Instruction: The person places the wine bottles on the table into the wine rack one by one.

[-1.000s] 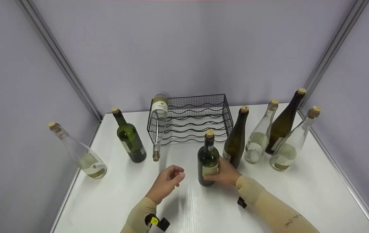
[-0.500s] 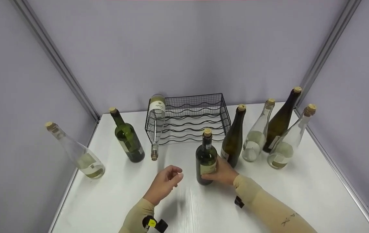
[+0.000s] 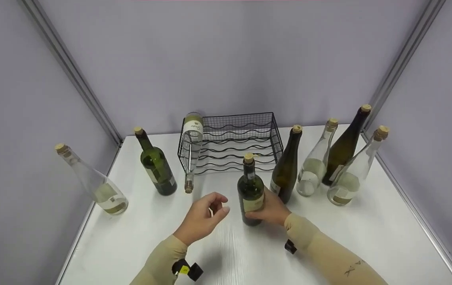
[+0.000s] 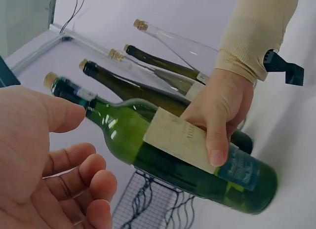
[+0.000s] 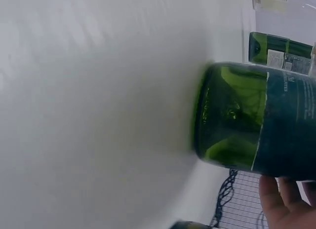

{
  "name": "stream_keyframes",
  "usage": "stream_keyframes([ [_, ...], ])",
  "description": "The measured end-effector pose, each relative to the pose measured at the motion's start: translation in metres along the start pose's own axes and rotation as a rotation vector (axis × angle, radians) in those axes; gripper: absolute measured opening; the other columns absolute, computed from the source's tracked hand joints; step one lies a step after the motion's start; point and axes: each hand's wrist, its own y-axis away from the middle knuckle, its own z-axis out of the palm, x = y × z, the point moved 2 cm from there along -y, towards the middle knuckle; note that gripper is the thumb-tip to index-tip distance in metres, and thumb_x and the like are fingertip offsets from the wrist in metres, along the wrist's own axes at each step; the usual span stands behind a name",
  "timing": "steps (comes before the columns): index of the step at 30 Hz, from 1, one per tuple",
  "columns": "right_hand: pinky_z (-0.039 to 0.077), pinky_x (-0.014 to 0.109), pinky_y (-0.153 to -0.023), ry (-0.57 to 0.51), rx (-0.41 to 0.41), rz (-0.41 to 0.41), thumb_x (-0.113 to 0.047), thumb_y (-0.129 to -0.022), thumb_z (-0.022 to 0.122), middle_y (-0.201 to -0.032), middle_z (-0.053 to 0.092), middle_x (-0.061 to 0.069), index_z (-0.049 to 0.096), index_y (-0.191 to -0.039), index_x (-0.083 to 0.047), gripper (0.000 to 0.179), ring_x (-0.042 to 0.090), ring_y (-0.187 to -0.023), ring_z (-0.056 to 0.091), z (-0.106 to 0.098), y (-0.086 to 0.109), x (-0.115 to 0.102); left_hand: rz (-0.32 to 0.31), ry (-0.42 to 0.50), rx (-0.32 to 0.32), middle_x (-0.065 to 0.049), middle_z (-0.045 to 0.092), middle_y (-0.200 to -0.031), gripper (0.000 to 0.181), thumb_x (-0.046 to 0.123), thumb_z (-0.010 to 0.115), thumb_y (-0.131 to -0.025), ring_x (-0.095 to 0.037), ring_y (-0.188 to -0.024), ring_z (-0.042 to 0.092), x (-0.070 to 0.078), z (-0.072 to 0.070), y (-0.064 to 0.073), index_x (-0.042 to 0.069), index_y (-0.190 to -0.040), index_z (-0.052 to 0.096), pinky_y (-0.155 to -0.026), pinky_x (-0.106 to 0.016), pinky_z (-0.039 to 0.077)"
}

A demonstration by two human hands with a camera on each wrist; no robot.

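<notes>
My right hand grips a corked green wine bottle around its lower body, thumb across the pale label. The bottle stands nearly upright in front of the wire wine rack. To its left, my left hand holds nothing; its fingers are loosely curled, with a gap between thumb and forefinger. In the left wrist view the bottle's neck overlaps that hand's thumb tip. The right wrist view shows the bottle's base close over the white table and fingertips below its dark back label.
One clear bottle lies in the rack's left side, cork toward me. A clear bottle and a green bottle stand at left. Close right of my right hand is a brown bottle; several more stand beyond. Walls enclose the table.
The right hand has shifted the green wine bottle slightly left, its neck leaning a little that way. My left hand has moved slightly toward the bottle, its thumb and forefinger further apart.
</notes>
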Motion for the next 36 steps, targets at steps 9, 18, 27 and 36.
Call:
stream_keyframes([
  [9,0.045,0.04,-0.091,0.061,0.047,-0.187,-0.031,-0.063,0.09,-0.107,0.061,-0.014,0.047,-0.128,-0.034,0.079,0.009,-0.097,0.059,-0.008,0.003,-0.014,0.636,-0.505,0.166,0.001,0.057,-0.085,0.009,0.016,0.068,-0.088,-0.012,-0.073,0.055,0.048,-0.02,-0.014,0.01,-0.094,0.065,-0.063,-0.025,0.047],
  [18,0.048,0.035,-0.079,0.267,-0.005,-0.333,-0.04,-0.061,0.088,-0.108,0.056,-0.011,0.046,-0.13,-0.024,0.083,0.009,-0.091,0.055,-0.007,0.015,-0.022,0.643,-0.976,0.11,-0.007,0.058,-0.099,0.024,0.025,0.073,-0.081,-0.026,-0.097,0.056,0.072,-0.045,-0.022,0.01,-0.096,0.062,-0.082,-0.04,0.046],
  [27,0.049,0.03,-0.07,0.585,-0.047,-0.608,-0.037,-0.055,0.085,-0.099,0.059,-0.01,0.052,-0.123,-0.018,0.078,0.008,-0.085,0.056,-0.001,0.02,-0.036,0.27,-0.955,-0.262,-0.007,0.065,-0.09,0.052,0.051,0.062,-0.089,-0.023,-0.077,0.064,0.026,-0.028,-0.001,0.005,-0.112,0.061,-0.064,-0.038,0.053],
  [36,0.051,0.031,-0.081,0.791,-0.113,-0.685,-0.037,-0.051,0.084,-0.101,0.062,-0.005,0.052,-0.12,-0.016,0.079,0.012,-0.09,0.061,0.01,0.017,-0.04,-0.098,-0.562,-0.522,0.0,0.06,-0.084,0.062,0.05,0.064,-0.088,-0.01,-0.071,0.054,-0.034,0.0,0.034,0.006,-0.126,0.042,-0.062,-0.031,0.044],
])
